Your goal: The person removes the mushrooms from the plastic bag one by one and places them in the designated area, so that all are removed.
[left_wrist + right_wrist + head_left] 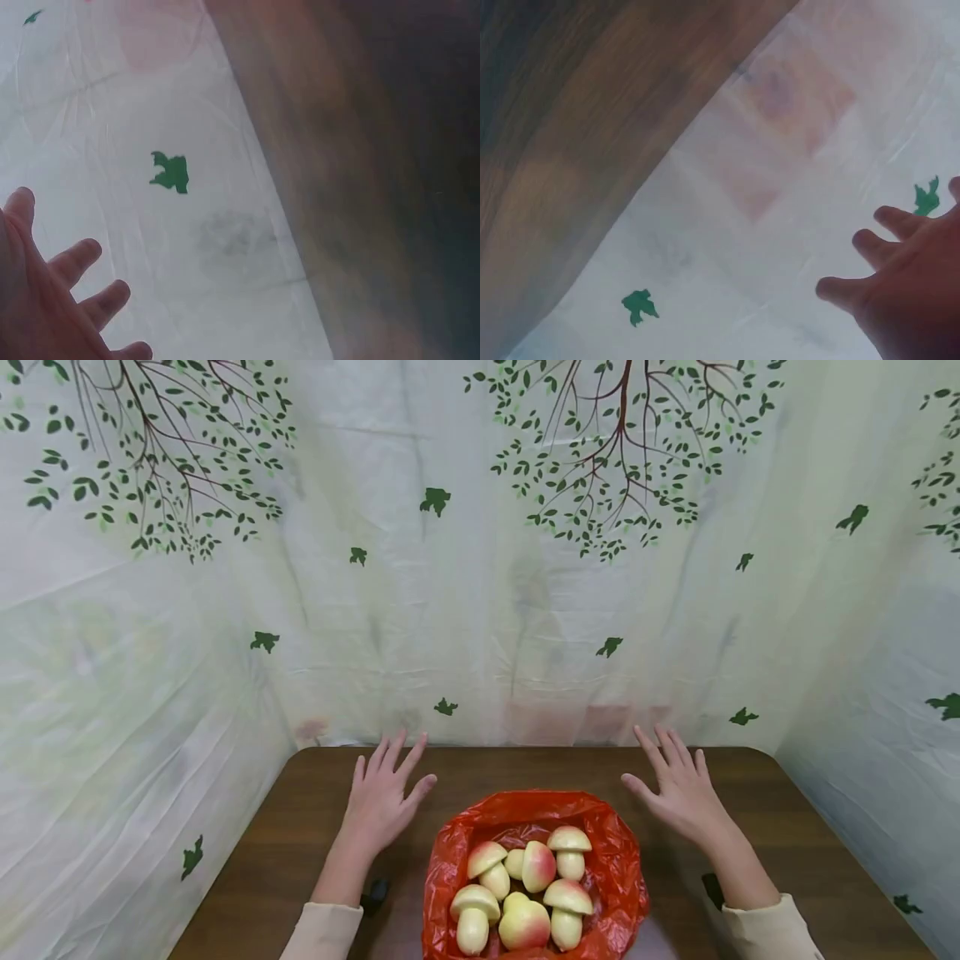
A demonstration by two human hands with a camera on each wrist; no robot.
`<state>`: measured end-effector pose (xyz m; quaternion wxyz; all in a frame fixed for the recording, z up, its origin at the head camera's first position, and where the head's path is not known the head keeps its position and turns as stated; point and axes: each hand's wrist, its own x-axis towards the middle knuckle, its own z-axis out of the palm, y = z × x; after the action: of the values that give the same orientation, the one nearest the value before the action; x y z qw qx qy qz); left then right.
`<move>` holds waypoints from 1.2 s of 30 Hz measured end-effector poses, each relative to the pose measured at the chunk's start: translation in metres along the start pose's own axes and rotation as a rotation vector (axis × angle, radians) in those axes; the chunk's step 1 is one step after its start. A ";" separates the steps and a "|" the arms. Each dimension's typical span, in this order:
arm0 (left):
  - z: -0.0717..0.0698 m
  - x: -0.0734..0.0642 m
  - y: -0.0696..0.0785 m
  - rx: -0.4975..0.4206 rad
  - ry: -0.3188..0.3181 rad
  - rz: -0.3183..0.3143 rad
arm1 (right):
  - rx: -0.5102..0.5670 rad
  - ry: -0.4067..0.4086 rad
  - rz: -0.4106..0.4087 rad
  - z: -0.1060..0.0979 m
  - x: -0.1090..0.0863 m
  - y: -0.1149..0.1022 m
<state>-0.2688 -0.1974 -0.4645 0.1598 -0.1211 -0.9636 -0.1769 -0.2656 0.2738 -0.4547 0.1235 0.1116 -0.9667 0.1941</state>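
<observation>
The table (251, 897) has a dark brown top with a wood-like grain. In the head view its far edge runs straight at 12 o'clock, and the corners at 10 and 2 o'clock are rounded. The sides spread wider towards 8 and 4 o'clock; the near edge lies outside this view. Directly on the top, at 6 o'clock, rests a red plastic bag (628, 870), its mouth open upward and its rim wrinkled. Beside its 4 o'clock side, the surface has a pale shine. The left wrist view shows the brown top, blurred, at 3 o'clock; the right one, at 10 o'clock.
</observation>
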 end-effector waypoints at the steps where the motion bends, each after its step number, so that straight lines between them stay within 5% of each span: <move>1: 0.000 -0.002 0.001 0.000 0.000 0.006 | 0.015 0.010 -0.011 0.000 -0.001 -0.001; 11: 0.009 -0.021 0.004 -0.090 0.007 0.051 | 0.258 0.085 -0.210 0.009 -0.006 -0.007; 26: 0.019 -0.039 0.010 -0.345 -0.134 -0.044 | 0.488 -0.036 -0.280 0.014 -0.026 -0.022; 36: 0.028 -0.045 0.012 -0.508 -0.235 0.007 | 0.759 -0.159 -0.357 0.028 -0.035 -0.028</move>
<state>-0.2313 -0.1837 -0.5019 0.0122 -0.1801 -0.8999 -0.3969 -0.2309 0.2429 -0.4792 0.0303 0.3296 -0.7986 0.5026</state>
